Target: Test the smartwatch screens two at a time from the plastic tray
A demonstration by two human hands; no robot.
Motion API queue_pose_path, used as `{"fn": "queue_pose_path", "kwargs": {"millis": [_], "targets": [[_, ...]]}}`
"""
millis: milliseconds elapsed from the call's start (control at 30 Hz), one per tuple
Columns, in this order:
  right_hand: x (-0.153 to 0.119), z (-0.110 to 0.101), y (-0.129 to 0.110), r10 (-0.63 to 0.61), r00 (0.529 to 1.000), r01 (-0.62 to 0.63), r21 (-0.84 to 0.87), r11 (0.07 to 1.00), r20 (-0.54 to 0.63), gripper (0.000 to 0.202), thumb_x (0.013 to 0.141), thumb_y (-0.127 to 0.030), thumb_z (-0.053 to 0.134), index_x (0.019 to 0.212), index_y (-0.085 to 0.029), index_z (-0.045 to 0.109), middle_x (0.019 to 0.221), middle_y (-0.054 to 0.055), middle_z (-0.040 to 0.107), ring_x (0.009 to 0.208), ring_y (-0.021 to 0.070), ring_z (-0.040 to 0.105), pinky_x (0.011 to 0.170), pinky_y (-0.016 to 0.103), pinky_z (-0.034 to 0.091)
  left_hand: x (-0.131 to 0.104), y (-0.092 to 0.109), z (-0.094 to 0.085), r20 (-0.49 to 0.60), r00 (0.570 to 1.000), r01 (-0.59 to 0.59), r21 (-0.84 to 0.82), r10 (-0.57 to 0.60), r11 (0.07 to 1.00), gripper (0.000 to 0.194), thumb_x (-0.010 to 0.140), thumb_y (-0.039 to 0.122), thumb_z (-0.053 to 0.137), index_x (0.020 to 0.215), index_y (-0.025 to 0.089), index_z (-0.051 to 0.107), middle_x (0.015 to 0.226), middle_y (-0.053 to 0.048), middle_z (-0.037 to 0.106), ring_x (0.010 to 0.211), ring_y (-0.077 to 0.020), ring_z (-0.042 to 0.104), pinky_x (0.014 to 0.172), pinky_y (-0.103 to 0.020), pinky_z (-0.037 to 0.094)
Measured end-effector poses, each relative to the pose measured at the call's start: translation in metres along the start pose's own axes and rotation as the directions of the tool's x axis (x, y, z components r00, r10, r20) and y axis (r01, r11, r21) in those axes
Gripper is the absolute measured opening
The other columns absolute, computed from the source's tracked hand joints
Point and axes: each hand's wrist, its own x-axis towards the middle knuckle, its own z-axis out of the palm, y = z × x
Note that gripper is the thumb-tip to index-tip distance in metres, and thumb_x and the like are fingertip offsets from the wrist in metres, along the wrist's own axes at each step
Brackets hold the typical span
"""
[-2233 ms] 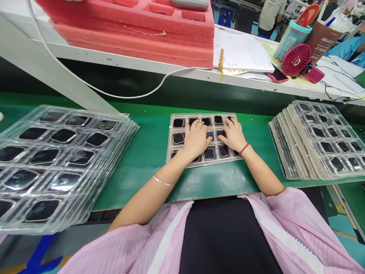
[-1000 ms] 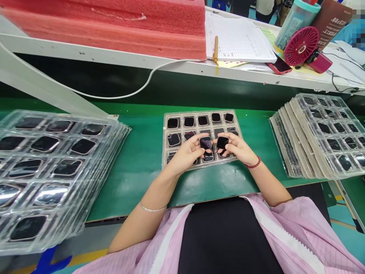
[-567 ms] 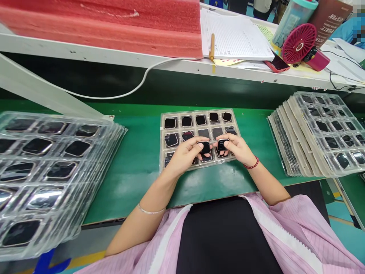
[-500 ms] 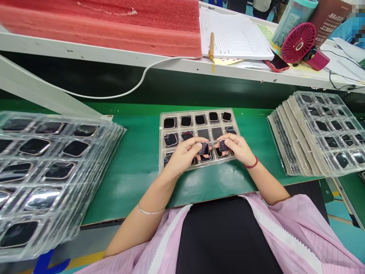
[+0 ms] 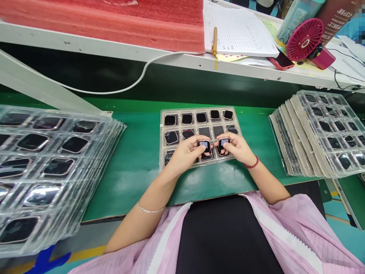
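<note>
Two square smartwatch bodies without straps are held up side by side, faces upward. My left hand [image 5: 188, 151] is closed on the left smartwatch [image 5: 203, 144], its thumb on the lit screen. My right hand [image 5: 237, 147] grips the right smartwatch [image 5: 224, 142] in the same way. Both screens show a QR-like code on black. Beneath my hands lies a clear plastic tray [image 5: 180, 124] of square compartments. Dark-screened smartwatches [image 5: 187, 118] sit in most of its visible compartments; two in the middle row have none. My hands hide part of the front row.
Tall stacks of filled trays stand at left [image 5: 61, 144] and right [image 5: 313, 140] on the green tabletop [image 5: 134, 160]. A white shelf [image 5: 176, 59] above holds red foam [image 5: 114, 26], papers [image 5: 239, 34], a pen [image 5: 215, 40], a phone [image 5: 282, 61] and a small fan [image 5: 305, 41]. A white cable [image 5: 142, 72] hangs below.
Both smartwatch screens have switched to code patterns; the left one was dark and the right one showed small text-like marks. My thumbs have shifted lower on the screens. The view has tilted slightly.
</note>
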Motion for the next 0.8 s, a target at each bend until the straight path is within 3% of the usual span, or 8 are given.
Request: {"fn": "queue_pose_path", "kwargs": {"millis": [800], "targets": [[-0.0016, 0.0027, 0.0017, -0.011, 1.000, 0.010, -0.053, 0.999, -0.009, 0.028, 0.087, -0.032, 0.063, 0.111, -0.017, 0.062, 0.099, 0.006, 0.075, 0.068, 0.0108, 0.065, 0.068, 0.026, 0.060, -0.0027, 0.0029, 0.0035, 0.004, 1.000, 0.011, 0.032, -0.011, 0.999, 0.033, 0.079, 0.034, 0.073, 0.105, 0.016, 0.067, 0.094, -0.008, 0.076, 0.071, -0.0193, 0.071, 0.052, -0.024, 0.047]]}}
